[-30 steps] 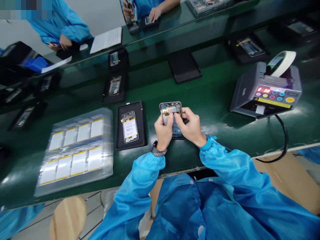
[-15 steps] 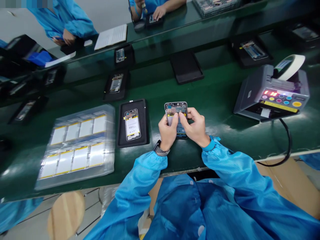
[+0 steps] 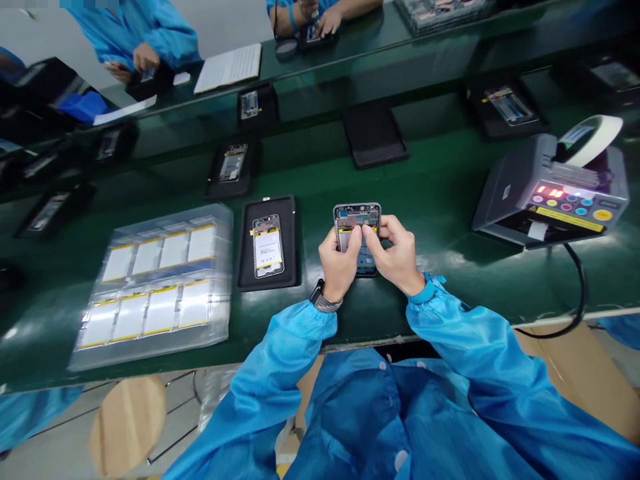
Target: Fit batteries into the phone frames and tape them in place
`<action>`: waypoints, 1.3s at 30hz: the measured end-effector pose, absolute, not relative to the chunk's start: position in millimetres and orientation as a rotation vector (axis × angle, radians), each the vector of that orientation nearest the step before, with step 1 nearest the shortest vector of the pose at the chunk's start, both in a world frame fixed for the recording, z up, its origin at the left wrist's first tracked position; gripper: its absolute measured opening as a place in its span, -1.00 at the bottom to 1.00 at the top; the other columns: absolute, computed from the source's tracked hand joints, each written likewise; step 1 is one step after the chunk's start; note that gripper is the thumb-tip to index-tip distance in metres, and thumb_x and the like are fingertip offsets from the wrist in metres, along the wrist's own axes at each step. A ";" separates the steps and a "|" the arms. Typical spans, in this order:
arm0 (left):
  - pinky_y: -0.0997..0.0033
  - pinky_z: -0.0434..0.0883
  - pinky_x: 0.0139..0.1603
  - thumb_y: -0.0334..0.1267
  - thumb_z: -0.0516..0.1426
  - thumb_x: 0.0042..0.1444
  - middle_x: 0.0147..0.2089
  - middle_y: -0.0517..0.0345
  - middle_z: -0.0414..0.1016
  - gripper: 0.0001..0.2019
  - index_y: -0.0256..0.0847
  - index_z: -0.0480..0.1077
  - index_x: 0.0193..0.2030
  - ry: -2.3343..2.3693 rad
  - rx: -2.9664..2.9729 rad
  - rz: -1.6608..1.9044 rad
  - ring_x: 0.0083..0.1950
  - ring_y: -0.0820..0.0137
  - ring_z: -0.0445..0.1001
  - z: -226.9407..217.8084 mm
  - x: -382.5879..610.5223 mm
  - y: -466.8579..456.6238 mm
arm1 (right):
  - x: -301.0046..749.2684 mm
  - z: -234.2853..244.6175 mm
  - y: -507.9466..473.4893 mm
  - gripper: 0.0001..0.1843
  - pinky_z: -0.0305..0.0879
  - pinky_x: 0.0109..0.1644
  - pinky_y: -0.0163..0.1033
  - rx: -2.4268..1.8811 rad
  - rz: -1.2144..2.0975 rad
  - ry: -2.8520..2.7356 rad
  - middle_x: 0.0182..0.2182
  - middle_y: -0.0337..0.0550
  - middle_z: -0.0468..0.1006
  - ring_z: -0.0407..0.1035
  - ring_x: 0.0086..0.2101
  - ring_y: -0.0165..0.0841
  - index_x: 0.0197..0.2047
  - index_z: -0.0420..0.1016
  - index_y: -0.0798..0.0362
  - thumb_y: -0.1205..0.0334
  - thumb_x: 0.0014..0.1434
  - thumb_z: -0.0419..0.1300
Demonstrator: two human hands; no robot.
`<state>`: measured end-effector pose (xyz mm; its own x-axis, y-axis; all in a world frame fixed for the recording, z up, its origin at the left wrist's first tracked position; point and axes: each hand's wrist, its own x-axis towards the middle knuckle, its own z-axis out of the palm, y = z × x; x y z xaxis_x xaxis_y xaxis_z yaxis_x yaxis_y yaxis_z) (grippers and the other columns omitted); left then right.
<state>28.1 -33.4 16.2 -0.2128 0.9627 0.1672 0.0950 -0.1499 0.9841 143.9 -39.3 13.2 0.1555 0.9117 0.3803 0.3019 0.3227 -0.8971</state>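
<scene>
An opened phone body (image 3: 356, 220), its insides showing, sits between both my hands just above the green bench (image 3: 430, 200). My left hand (image 3: 339, 263) grips its left edge, thumb pressed on the inner parts. My right hand (image 3: 397, 257) wraps the right side, thumb and forefinger pinched over the middle. The phone's lower half is hidden by my fingers. To the left lies a black tray (image 3: 290, 267) with another open phone (image 3: 267, 245) that has a white battery fitted.
A clear blister tray of white batteries (image 3: 155, 287) lies at the left. A grey tape dispenser (image 3: 550, 190) with lit buttons and a cable stands at the right. Several black trays, some with phones, line the far belt. Other people in blue sleeves work across the bench.
The view has drifted, so everything sits slightly to the right in frame. My hands keep the same hold on the phone, with only small shifts of the thumbs.
</scene>
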 end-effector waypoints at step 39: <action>0.24 0.59 -0.14 0.10 0.44 -0.08 -0.13 -0.08 0.67 -0.38 -0.33 0.49 -0.02 0.992 0.880 1.102 -0.18 0.19 0.66 -8.2 17.6 -9.5 | 273.7 51.6 -90.9 -0.63 0.39 -0.49 -0.26 -1.550 0.279 -0.868 -0.57 -0.16 0.54 0.44 -0.58 -0.33 -0.31 0.50 0.06 -0.09 0.16 0.37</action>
